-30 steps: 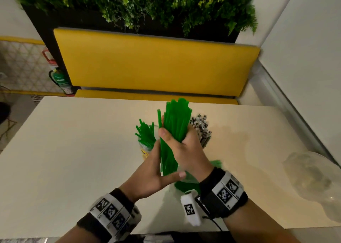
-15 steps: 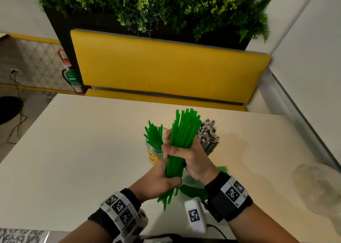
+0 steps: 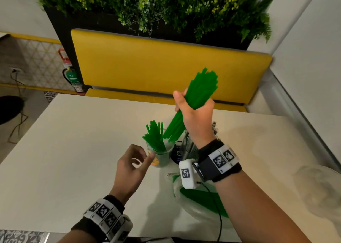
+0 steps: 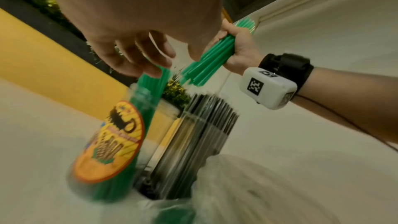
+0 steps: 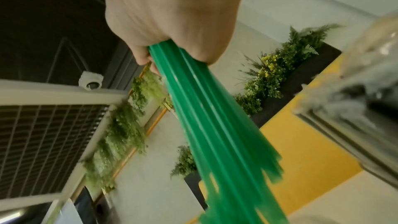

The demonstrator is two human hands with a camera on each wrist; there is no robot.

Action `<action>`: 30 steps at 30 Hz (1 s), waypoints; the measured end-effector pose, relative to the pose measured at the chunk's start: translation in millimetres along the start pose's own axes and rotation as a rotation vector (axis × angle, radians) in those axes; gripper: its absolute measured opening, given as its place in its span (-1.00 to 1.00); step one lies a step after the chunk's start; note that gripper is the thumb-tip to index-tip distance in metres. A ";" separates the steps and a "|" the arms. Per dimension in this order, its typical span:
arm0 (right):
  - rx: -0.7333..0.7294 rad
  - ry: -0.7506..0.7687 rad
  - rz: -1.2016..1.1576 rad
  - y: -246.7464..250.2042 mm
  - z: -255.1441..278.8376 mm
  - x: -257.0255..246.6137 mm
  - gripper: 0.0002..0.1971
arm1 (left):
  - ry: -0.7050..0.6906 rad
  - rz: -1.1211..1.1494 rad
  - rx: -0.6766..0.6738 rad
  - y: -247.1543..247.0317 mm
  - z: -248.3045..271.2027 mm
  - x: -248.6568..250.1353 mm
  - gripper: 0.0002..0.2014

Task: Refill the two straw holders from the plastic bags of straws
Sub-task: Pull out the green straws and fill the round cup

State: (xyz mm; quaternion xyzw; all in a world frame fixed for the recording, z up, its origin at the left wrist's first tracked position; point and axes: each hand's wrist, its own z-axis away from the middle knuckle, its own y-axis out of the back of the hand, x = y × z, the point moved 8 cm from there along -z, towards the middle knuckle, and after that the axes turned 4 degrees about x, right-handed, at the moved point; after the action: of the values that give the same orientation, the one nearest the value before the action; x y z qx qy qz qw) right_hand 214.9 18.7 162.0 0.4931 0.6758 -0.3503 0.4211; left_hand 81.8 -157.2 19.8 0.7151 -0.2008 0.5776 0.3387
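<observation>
- Our right hand (image 3: 193, 111), fingers wrapped round a bundle of green straws (image 3: 193, 95), tilts it toward the labelled holder (image 3: 160, 158) for loading.
- Our left hand (image 3: 132, 167), fingers loosely apart, empty, waits beside that holder, likely to steady it.
- Second holder (image 4: 200, 135) adjoins; bag of straws (image 3: 199, 202) lies on the surface (image 3: 73, 150) nearer us.

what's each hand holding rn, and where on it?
Right hand grips the green straw bundle around its middle. Left hand holds nothing.
</observation>
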 end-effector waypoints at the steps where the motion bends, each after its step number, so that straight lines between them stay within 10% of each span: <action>1: 0.031 -0.011 0.020 -2.2 0.1 6.4 -0.78 | 0.025 -0.030 0.040 2.4 -3.7 -9.0 -0.68; 9: 0.049 -0.137 0.129 -17.8 9.6 62.7 -0.65 | 0.111 -0.056 -0.227 -44.2 -57.6 -43.6 0.07; 17: 0.049 -0.182 0.129 -26.3 18.1 76.4 -0.70 | 0.086 0.019 -0.343 -59.4 -70.9 -43.3 -0.43; 24: -0.119 -0.238 0.270 -38.5 40.7 102.7 -0.77 | 0.089 0.062 -0.423 -67.6 -67.2 -44.9 -0.30; 30: -0.187 -0.119 0.377 -42.6 57.5 103.0 -0.32 | 0.053 0.107 -0.415 -68.8 -64.9 -43.8 -0.15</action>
State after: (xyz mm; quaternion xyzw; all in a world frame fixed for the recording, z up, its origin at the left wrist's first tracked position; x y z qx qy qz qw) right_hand 170.4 -5.6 47.2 0.5480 0.5750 -0.2294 0.5625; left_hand 72.7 -67.7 -33.0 0.6029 -0.3441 0.5597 0.4526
